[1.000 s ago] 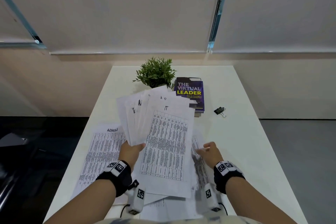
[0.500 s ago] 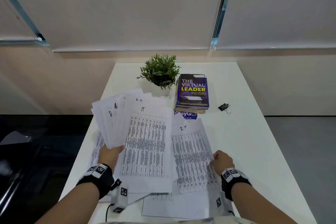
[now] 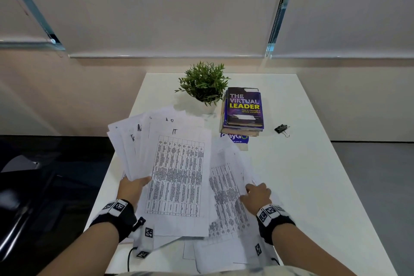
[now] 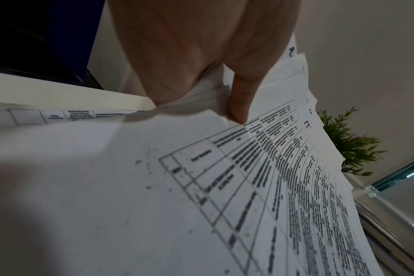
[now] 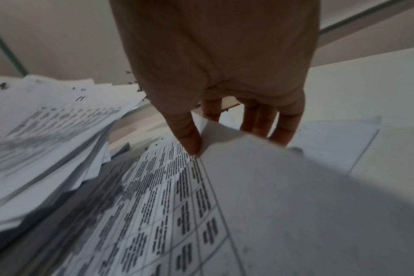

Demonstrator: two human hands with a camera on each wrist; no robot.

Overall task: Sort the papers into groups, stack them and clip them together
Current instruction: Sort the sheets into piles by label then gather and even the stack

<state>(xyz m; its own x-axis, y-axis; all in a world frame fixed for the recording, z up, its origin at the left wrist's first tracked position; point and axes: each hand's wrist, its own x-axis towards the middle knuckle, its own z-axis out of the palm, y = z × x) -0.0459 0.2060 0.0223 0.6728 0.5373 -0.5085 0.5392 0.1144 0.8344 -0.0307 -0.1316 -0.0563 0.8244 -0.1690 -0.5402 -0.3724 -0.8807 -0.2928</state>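
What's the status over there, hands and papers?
Left hand grips fanned sheets. Right hand pinches one sheet on the table. Clip untouched beside the books. Nothing in the way.

White papers (image 3: 179, 177) carry black printed tables; the book (image 3: 245, 107) is purple with yellow lettering.

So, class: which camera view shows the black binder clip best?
The head view: the black binder clip lies alone on the white table, right of the book stack. Neither wrist view shows it; they show only hands and papers close up.
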